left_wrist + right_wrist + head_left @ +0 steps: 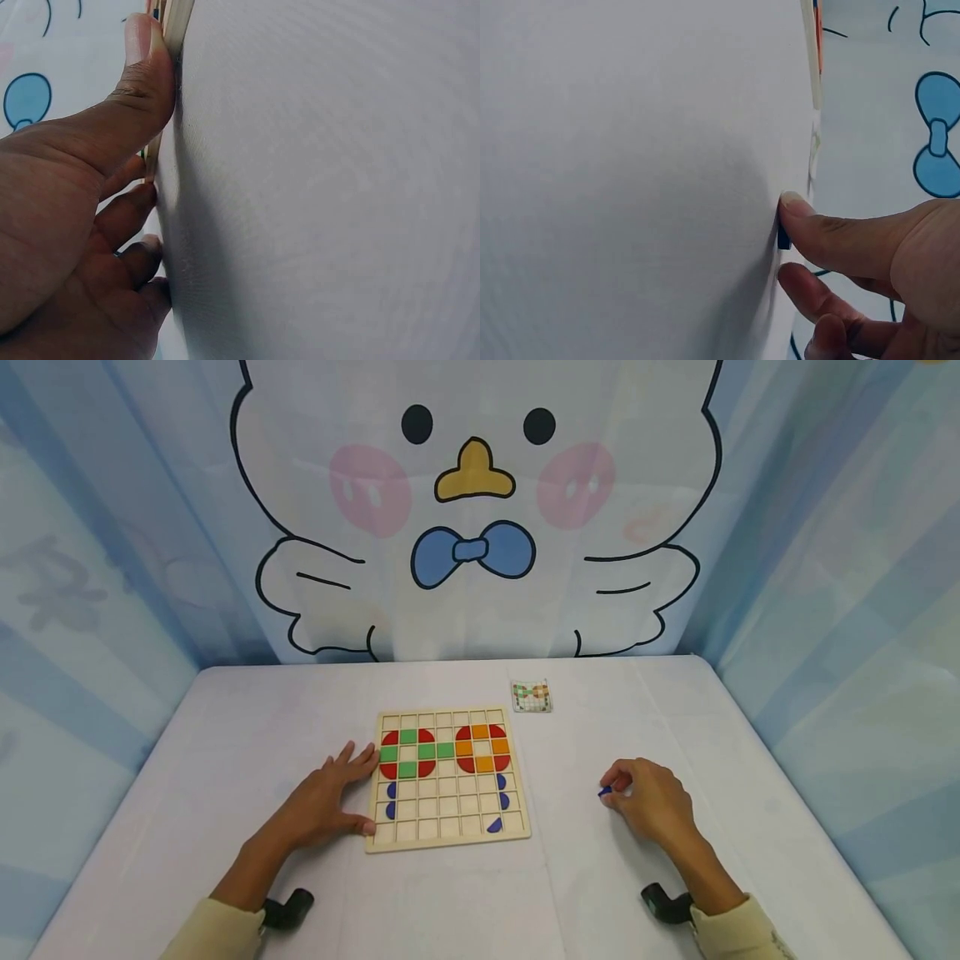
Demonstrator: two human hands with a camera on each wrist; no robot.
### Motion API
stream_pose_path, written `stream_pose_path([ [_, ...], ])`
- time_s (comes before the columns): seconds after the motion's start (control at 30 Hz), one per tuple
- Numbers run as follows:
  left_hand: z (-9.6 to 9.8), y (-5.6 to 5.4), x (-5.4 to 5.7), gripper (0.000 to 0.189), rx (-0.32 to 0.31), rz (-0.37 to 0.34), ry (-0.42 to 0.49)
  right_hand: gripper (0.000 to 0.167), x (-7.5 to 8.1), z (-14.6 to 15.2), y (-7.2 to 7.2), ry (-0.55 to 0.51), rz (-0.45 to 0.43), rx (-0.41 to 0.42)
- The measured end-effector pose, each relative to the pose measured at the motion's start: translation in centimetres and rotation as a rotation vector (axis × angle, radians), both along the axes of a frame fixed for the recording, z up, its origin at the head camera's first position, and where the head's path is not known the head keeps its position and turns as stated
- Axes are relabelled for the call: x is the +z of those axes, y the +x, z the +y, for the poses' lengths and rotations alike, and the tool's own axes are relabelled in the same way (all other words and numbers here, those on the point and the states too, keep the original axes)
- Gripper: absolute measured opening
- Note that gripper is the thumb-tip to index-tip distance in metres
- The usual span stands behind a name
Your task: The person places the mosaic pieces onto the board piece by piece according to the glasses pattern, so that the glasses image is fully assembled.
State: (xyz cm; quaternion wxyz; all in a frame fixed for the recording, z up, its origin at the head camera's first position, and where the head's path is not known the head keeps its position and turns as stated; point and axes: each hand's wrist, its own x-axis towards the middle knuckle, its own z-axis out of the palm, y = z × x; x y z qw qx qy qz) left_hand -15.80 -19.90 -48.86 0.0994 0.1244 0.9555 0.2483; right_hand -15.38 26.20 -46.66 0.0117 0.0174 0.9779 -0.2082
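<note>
A square wooden grid board [447, 808] lies on the table, holding red rounded-corner pieces, green squares [446, 749] and orange squares [483, 763]. Blue half-round pieces [392, 790] sit in its left and right columns, and a blue triangular piece [495, 825] is near its lower right corner. My left hand [322, 797] rests at the board's left edge, thumb by the near corner and fingers spread farther up. To the right of the board, my right hand [656, 802] pinches a small dark blue piece [783, 234] at the table surface; its shape is mostly hidden by the fingers.
A small pattern card [532, 696] lies beyond the board's far right corner. White cloth covers the table [585, 893]. Behind it hangs a curtain [465, 618] with a cartoon bird, and striped blue curtains close off both sides.
</note>
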Motion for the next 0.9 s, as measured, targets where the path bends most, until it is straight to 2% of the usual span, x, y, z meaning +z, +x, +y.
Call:
stream_pose_path([
  [0.17,0.0,0.0,-0.2,0.116,0.001,-0.005,0.003,0.015,-0.2,0.0,-0.2,0.005,0.009,-0.002],
  [0.37,-0.1,-0.1,-0.1,0.117,-0.001,-0.003,0.000,0.015,-0.3,-0.9,-0.2,-0.033,0.003,0.043],
  [0.6,0.0,0.0,0.0,0.115,-0.004,0.005,0.006,0.014,0.1,-4.0,0.2,-0.081,0.026,0.092],
  [0.9,0.1,0.1,0.1,0.115,-0.008,0.011,-0.003,0.017,1.3,-8.8,0.6,-0.181,-0.029,0.149],
])
